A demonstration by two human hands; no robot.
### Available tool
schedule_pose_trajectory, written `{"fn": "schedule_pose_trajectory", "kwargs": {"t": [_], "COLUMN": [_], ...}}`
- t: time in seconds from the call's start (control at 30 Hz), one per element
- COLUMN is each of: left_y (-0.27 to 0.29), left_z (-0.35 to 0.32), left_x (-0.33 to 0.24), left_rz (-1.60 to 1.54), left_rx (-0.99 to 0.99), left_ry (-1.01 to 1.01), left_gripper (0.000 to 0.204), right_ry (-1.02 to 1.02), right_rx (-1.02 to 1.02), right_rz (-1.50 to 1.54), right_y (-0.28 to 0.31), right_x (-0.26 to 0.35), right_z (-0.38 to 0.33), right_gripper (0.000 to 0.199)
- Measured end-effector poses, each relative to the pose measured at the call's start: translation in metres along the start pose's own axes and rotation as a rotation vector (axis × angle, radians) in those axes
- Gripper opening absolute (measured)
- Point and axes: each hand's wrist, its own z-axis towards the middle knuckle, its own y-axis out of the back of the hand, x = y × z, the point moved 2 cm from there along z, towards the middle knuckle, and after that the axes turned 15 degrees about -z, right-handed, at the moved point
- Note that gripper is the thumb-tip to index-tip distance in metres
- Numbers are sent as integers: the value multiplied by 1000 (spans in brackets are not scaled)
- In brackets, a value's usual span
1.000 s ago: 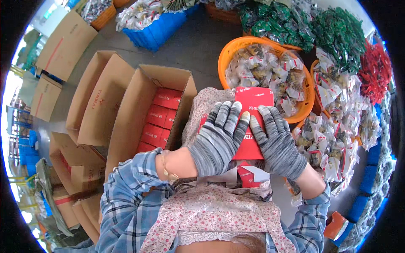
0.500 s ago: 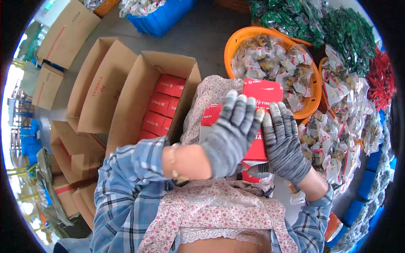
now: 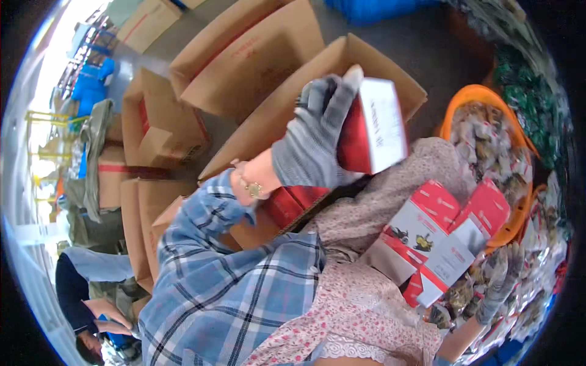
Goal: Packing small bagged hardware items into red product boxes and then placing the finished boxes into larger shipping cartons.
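Looks steeply down from the head, through the left lens of a wide fisheye pair. Sits close above plaid shirt [image 3: 256,287] and flowered apron [image 3: 351,293], takes in left hand [image 3: 311,137] and right hand [image 3: 503,280], and reaches past to floor [image 3: 439,67] beyond.

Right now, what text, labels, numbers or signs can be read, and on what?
Locations only, no wording copied:
Red-and-white box in the left hand: print on white panel, blurred.
Red-and-white packaging near the right hand: larger lettering shows; fine print too small.
Brown carton: red side print, blurred.
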Motion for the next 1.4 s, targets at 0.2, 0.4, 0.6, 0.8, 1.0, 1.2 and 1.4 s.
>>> {"fn": "schedule_pose_trajectory", "kwargs": {"t": [0.2,0.4,0.6,0.8,1.0,1.2,1.4], "left_y": [10,-29,-63,-76,-131,-133,-133], "left_z": [-154,-326,-227,-57,-47,-32,55], "left_x": [78,119,135,8,-65,-74,-117], "left_rz": [54,202,55,-349,-342,-332,-577], "left_rx": [734,945,1275,336,745,744,489], "left_ry": [-138,-222,443,20,-166,-270,-453], "left_gripper": [88,70,46,67,80,81,90], "right_ry": [-126,-49,419,353,166,20,23], "right_rx": [36,108,216,299,251,277,-199], "right_rz": [13,-280,-1005,-1029,-831,-576,244], "right_y": [-20,-44,-52,-107,-98,-74,-46], "right_x": [-40,33,133,132,129,153,151], "right_z": [-1,16,8,25,21,23,81], "right_gripper": [58,49,72,103,76,46,22]}}
